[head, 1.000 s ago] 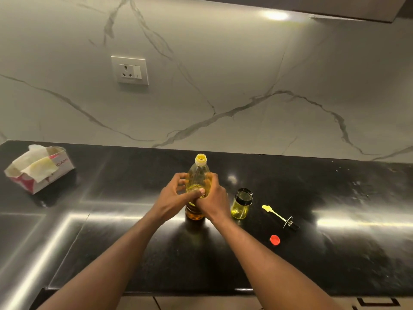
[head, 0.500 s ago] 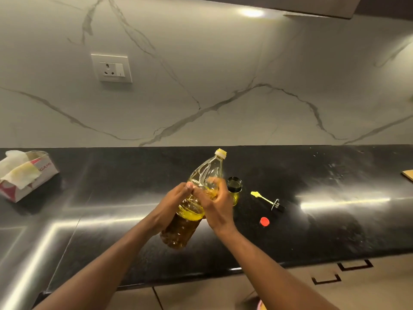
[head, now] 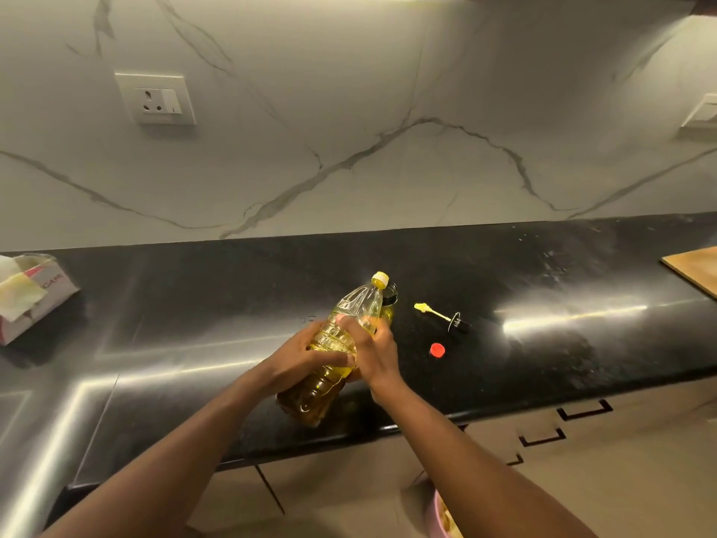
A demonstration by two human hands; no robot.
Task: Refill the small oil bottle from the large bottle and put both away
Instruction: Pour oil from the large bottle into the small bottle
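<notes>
So the large bottle (head: pixel 331 337) is off the table (head: pixel 194 304) now, tipped with its yellow top (head: pixel 380 278) pointing up-right. That's way more slanted than a second ago, when it stood upright. The left grip (head: pixel 298 357) wraps its ribbed middle, and the right grip (head: pixel 374 355) clutches the shoulder just above. The top now overlaps the small bottle (head: pixel 389 300), standing open right behind it, center frame. The red cap (head: pixel 437 349) and yellow-tipped stopper (head: pixel 442 316) still lie to its right.
</notes>
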